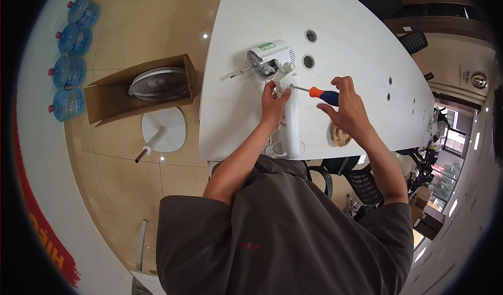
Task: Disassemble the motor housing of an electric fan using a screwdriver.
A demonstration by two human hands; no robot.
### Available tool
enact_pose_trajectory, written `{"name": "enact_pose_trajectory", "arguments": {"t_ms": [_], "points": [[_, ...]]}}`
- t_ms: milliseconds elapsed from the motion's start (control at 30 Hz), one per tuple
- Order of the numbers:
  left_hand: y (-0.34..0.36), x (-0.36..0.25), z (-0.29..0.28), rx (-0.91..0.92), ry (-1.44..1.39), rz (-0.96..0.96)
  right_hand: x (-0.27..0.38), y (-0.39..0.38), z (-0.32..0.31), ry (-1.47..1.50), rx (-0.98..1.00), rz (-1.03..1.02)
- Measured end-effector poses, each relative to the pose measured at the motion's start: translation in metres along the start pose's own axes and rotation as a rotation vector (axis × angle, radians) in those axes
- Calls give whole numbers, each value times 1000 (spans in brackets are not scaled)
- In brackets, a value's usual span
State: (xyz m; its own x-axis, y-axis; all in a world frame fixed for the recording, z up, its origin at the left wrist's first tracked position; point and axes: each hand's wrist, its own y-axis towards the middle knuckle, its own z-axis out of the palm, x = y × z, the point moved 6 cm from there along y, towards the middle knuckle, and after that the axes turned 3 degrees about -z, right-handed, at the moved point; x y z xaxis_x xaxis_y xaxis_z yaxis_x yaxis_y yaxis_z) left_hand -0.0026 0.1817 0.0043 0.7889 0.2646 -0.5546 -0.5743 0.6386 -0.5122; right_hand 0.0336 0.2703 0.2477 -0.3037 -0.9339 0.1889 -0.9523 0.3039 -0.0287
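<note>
Head view: toward the white table [236,38]'s left side, the left hand [273,106], fingers curled, grips the far end of a fan column [290,124], motor housing [280,51] just beyond. The right hand [350,109] spreads around a screwdriver [327,96], contact unclear, whose blade reaches the column.

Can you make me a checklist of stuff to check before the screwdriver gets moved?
1. Screwdriver tip up against the white fan column, near its top: ok.
2. Tip seated properly: cannot tell, too small to see.
3. Left hand at the column's top: ok, though how firmly it holds is unclear.
4. Right hand closed around the handle: not ok, its thumb and fingers are spread apart.
5. Motor head with its metal shaft inside the table's edge: ok.
</note>
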Motion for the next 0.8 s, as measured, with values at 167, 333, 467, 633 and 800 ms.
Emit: {"name": "enact_pose_trajectory", "arguments": {"t_ms": [167, 333, 467, 633, 800], "points": [[-1, -5, -1, -24, 40, 17, -1, -7, 11, 85, 132, -55], [-8, -11, 4, -78, 163, -22, -10, 0, 17, -32, 16, 82], [-18, -27, 6, -148, 318, -20, -44, 14, 15, 68, -50, 256], [-14, -11, -1, -182, 327, 157, -119, -1, 43, 270, 3, 503], [-23, -21, 0, -260, 379, 327, -155, 0, 79, 668, 119, 766]]}}
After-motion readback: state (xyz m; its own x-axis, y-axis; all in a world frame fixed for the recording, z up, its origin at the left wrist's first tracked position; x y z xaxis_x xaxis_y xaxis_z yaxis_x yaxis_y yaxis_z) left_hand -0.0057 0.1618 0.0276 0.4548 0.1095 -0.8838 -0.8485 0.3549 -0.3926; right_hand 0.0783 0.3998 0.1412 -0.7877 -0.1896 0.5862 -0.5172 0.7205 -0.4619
